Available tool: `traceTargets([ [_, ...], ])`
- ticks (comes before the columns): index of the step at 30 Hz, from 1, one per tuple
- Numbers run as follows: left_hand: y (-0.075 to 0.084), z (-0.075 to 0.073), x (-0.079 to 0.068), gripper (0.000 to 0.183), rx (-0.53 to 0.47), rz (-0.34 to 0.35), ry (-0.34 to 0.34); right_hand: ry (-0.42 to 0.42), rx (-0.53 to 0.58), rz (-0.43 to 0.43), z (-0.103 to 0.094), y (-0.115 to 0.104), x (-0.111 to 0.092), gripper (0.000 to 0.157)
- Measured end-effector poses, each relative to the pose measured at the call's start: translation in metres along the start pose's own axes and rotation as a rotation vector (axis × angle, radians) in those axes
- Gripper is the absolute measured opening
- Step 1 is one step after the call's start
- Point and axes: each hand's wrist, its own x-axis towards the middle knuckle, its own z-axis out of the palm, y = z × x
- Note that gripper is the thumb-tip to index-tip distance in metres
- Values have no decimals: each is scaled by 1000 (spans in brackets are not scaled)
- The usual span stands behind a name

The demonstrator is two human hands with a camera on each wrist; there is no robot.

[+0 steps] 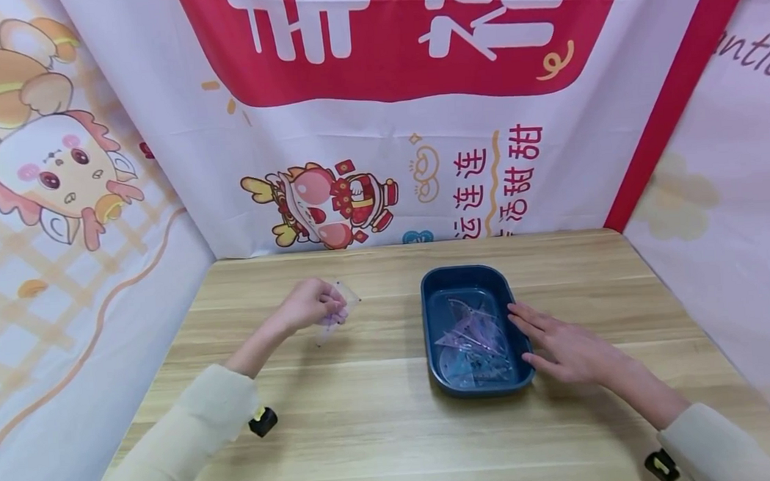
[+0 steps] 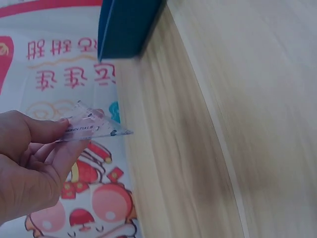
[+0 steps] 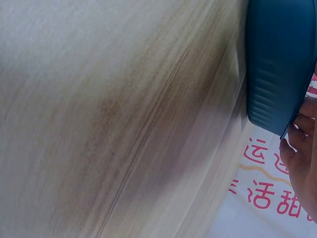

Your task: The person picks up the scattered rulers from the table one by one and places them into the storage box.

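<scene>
Between the thumb and fingers of my left hand [image 1: 308, 304] is a small clear plastic set square [image 2: 94, 126], pinched above the left half of the table. Its sharp corner and dark print show in the left wrist view, while the fingers cover part of it. A dark blue rectangular bin [image 1: 467, 278] stands right of the middle. Inside lie several transparent pieces, among them a triangular set square [image 1: 475, 336] and a rounded bluish piece [image 1: 465, 368]. My right hand [image 1: 566, 343] has its fairly straight fingertips and thumb at the bin's right rim.
The wood-grain table [image 1: 370, 433] ends at a white and red printed cloth [image 1: 378, 123] at the back. Printed cloths also hang along the left and right sides. Small black devices [image 1: 262, 421] sit at both wrists.
</scene>
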Motion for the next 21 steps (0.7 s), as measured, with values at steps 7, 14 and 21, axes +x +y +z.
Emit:
traceTargets([
  [7,27,18,-2,11,-38,2,-52,0,-8,1,0,-1,0,68],
  [14,45,32,4,11,-15,42,-117,-5,6,-5,0,0,0,67],
  [21,63,47,13,13,14,85,-178,-12,-7,-3,0,0,1,68],
])
